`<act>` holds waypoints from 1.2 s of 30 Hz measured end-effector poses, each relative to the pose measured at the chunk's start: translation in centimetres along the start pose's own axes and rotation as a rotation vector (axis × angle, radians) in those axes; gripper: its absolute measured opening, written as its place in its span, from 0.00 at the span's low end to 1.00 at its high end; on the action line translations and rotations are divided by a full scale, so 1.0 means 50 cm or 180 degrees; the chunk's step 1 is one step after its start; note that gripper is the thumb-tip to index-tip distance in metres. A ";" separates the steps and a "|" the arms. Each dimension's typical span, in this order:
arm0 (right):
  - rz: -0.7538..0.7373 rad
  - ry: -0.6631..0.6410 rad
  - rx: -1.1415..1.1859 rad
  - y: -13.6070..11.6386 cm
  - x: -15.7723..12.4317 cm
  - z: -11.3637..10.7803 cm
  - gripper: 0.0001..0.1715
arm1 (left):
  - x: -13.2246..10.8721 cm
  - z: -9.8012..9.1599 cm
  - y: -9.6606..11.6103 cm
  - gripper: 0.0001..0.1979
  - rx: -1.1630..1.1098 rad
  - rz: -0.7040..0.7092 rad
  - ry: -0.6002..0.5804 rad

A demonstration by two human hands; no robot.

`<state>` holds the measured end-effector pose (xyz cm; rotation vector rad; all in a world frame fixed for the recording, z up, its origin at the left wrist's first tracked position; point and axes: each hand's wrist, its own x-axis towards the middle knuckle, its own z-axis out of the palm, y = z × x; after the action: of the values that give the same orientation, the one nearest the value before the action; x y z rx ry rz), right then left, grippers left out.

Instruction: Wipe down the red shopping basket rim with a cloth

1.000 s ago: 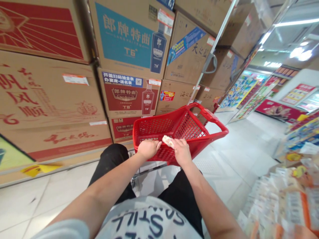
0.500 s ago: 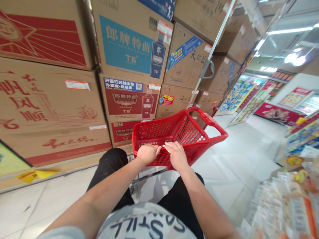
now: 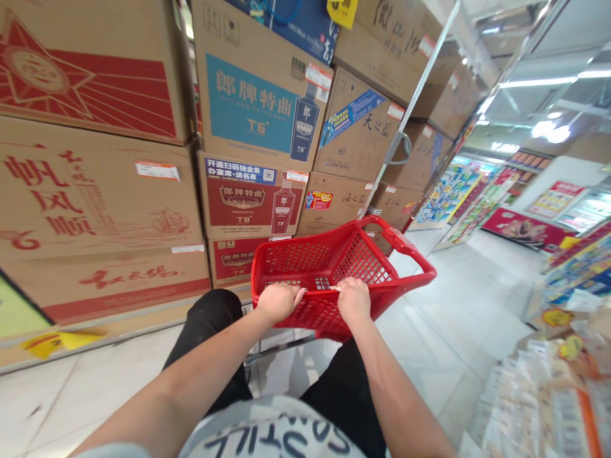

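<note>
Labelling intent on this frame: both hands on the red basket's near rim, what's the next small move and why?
Probably push the red basket forward along the aisle: left hand and right hand both grip its near rim, and the tiled floor ahead looks open.

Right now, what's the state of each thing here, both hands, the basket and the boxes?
Left hand: closed on the basket's near rim.
Right hand: closed on the same rim.
Red basket: upright, tilted, no goods visible inside.
Cardboard boxes: sealed, stacked in rows.
Packaged goods: piled at lower right, blurred.
</note>
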<state>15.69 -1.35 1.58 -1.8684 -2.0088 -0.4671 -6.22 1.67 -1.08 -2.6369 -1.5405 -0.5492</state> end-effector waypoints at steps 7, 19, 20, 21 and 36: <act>-0.0740 -0.0064 0.0779 -0.064 -0.004 0.022 0.25 | 0.059 -0.029 -0.043 0.30 -0.0589 -0.0261 -0.0870; -0.0604 0.0277 0.0243 -0.042 -0.005 0.039 0.21 | 0.066 -0.020 -0.018 0.45 -0.0313 -0.0209 -0.0825; -0.0741 0.0258 0.0300 -0.038 -0.010 0.037 0.23 | 0.065 -0.022 -0.019 0.45 -0.0303 -0.0196 -0.0819; -0.0799 0.0202 0.0362 -0.032 -0.013 0.034 0.24 | 0.063 -0.024 -0.019 0.45 -0.0294 -0.0189 -0.0818; -0.0401 0.0040 0.0537 -0.024 -0.015 0.025 0.23 | 0.074 -0.026 -0.024 0.46 -0.0409 -0.0100 -0.1111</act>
<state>14.50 -1.51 0.13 -1.6430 -2.0959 -0.3301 -5.96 5.08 1.16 -2.9353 -1.6850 -0.1999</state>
